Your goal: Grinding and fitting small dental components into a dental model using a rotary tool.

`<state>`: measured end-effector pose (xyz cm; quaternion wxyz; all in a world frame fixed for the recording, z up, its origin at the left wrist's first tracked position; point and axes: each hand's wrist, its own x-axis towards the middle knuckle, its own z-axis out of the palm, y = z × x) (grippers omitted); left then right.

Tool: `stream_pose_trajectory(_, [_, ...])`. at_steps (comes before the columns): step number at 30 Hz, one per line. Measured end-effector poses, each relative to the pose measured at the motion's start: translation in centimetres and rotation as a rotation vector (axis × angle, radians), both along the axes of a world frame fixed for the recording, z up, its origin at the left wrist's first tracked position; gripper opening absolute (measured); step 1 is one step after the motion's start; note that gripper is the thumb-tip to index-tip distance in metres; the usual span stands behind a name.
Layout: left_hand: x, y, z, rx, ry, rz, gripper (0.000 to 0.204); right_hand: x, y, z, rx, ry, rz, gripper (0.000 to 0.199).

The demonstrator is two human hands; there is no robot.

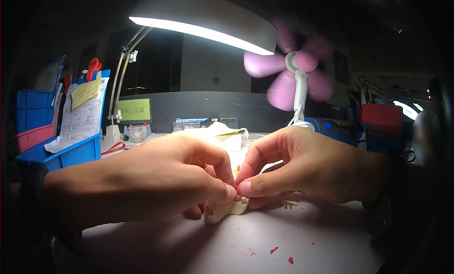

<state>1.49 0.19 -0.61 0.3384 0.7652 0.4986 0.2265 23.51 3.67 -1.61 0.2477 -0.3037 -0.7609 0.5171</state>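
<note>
My left hand (179, 177) and my right hand (302, 163) meet at the middle of the worktable (302, 241). Both pinch a small cream-coloured plastic part (229, 209) between thumbs and forefingers, just above the table surface. Most of the part is hidden under my fingers. A tiny pale plastic piece (288, 204) lies on the table under my right hand.
A bright desk lamp (208, 19) hangs overhead, a pink clip fan (295, 75) spins behind it. Blue bins (71, 153) with papers stand at the left, a red box (380, 115) at the right. Small red scraps (274, 250) lie on the table near me.
</note>
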Motion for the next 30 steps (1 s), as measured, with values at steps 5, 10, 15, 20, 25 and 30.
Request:
stream_pose_trajectory(5, [0.0,-0.3,-0.4,-0.044,-0.146,0.023,0.016,0.1,-0.2,0.1,0.017,-0.015,0.004,0.016])
stream_pose_trajectory(10, [-0.3,-0.3,-0.3,-0.083,-0.223,0.035,0.020,-0.2,-0.3,0.0,0.034,0.021,-0.015,0.016])
stream_pose_trajectory(15, [-1.3,0.4,0.1,-0.315,-0.752,0.043,0.027,0.5,0.0,1.3,0.180,-0.147,-0.228,0.023])
stream_pose_trajectory(20, [-2.0,0.8,0.6,-0.593,-1.076,-0.063,0.023,0.9,0.9,1.4,0.273,-0.226,-0.141,0.030])
stream_pose_trajectory(25, [-2.2,1.0,0.7,-0.743,-1.259,-0.103,0.017,3.0,1.1,3.1,0.451,-0.162,-0.309,0.032])
stream_pose_trajectory(30, [-2.1,1.0,0.7,-0.813,-1.335,-0.167,0.017,10.8,-2.6,4.4,0.572,-0.245,-0.866,0.031])
